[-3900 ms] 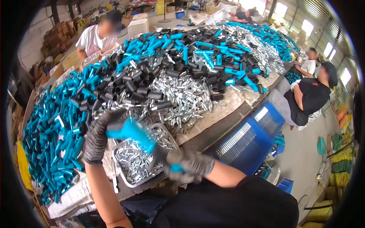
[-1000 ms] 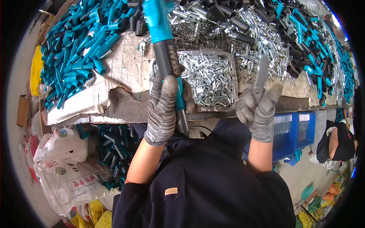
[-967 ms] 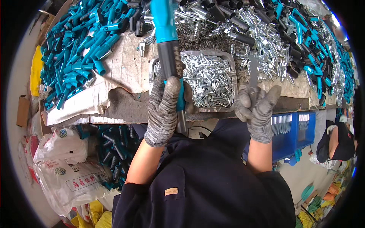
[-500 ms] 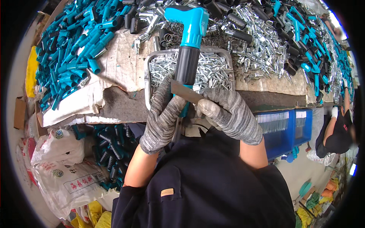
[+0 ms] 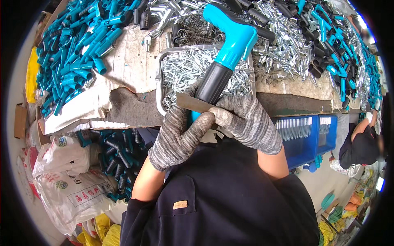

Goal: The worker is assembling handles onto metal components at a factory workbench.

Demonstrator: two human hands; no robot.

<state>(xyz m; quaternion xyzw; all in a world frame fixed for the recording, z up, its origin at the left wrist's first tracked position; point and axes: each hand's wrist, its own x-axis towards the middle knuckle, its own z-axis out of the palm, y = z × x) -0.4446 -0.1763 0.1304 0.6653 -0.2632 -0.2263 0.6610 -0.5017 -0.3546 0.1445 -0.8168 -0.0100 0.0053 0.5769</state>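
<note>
My left hand, in a grey striped glove, is closed around the lower part of a pistol-shaped tool. This tool has a teal angled head and a black sleeve, and it leans up to the right over the table's near edge. My right hand, gloved alike, pinches one end of a flat metal strip. The strip lies across the front of the tool below the black sleeve, close to my left thumb. My hands hide the tool's lower end. Behind the tool is a metal tray of small silvery pins.
Teal plastic housings are heaped at the left of the table. Metal fittings and black sleeves lie at the right, springs behind the tray. Below are a blue bin and white sacks. A person works at far right.
The tool has tilted, its teal head swinging to the right. My left thumb has come up toward the metal strip, which has shifted slightly left and down with my right hand.
</note>
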